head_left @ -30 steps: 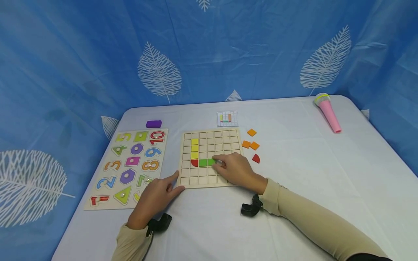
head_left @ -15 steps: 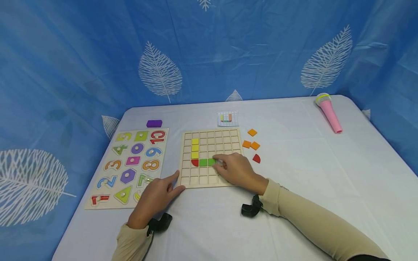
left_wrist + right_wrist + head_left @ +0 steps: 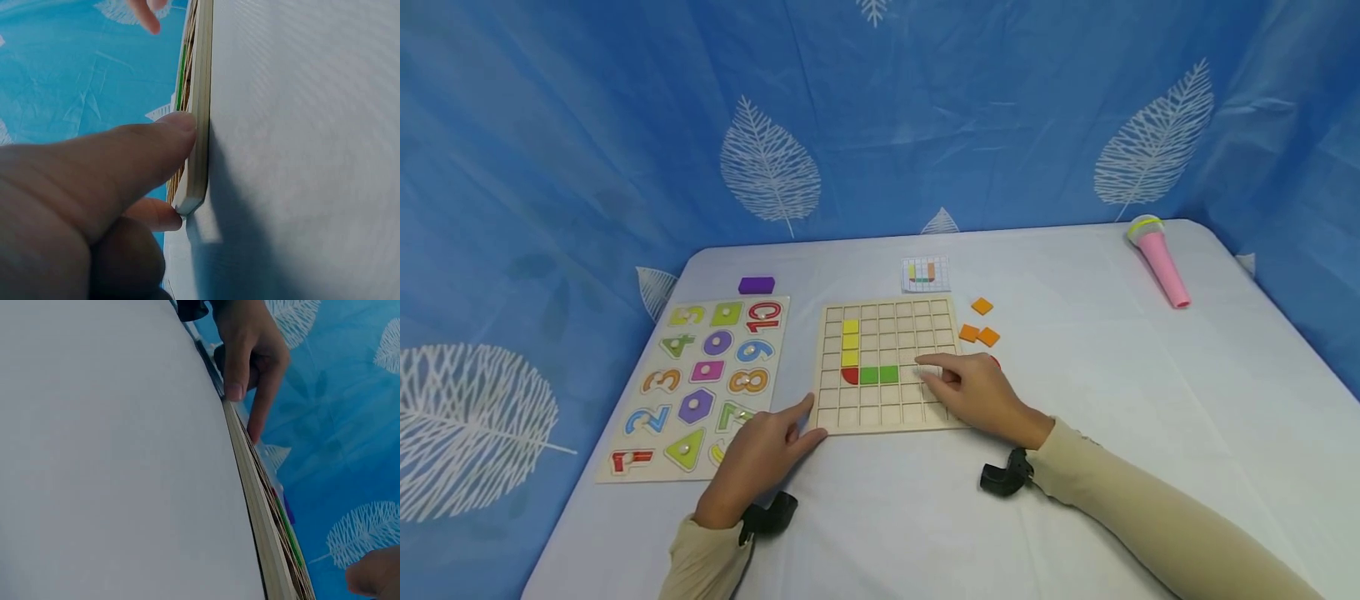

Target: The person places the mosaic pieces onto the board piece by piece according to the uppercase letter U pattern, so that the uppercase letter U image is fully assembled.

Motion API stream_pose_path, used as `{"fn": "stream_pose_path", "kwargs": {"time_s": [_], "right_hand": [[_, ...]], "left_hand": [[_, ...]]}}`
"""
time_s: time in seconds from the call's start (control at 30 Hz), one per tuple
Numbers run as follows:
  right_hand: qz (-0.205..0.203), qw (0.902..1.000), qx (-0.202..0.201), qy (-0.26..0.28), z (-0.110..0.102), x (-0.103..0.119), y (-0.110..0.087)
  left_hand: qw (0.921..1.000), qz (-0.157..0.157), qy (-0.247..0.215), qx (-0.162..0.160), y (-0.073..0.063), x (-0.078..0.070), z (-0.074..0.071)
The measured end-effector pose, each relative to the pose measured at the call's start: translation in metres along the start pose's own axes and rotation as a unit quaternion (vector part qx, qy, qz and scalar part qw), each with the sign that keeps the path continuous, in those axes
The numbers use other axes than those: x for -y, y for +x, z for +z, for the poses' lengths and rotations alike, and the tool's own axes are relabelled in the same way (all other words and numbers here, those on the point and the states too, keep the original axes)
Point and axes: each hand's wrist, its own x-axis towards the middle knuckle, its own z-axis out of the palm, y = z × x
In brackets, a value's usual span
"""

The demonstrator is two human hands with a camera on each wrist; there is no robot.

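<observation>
A wooden grid board (image 3: 880,409) lies on the table, with a column of yellow square tiles (image 3: 850,342), a red quarter-round tile (image 3: 850,377) and two green square tiles (image 3: 878,375) in its cells. My left hand (image 3: 762,450) holds the board's near left corner, thumb on the front edge and index finger on the left side. Over the board's right part is my right hand (image 3: 981,392), its thumb and index finger apart with nothing visible between them. Orange square tiles (image 3: 982,306) lie right of the board. Another red piece (image 3: 996,362) is mostly hidden behind the right hand.
A small pattern card (image 3: 926,274) lies behind the board. On the left are a number and shape puzzle (image 3: 700,433), partly under the left hand, and a purple block (image 3: 756,286). A pink toy microphone (image 3: 1165,267) lies far right.
My right hand has let go of the second green tile and moved right. Both green tiles now show fully, and the loose red piece is mostly covered. The left hand stays at the corner.
</observation>
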Motion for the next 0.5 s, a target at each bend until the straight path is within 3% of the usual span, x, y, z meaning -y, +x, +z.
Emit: {"fn": "stream_pose_path", "kwargs": {"time_s": [0.5], "right_hand": [[0.037, 0.9967, -0.042, -0.058, -0.049, -0.03, -0.038]], "left_hand": [[1.0, -0.001, 0.001, 0.004, 0.001, -0.001, -0.001]]}}
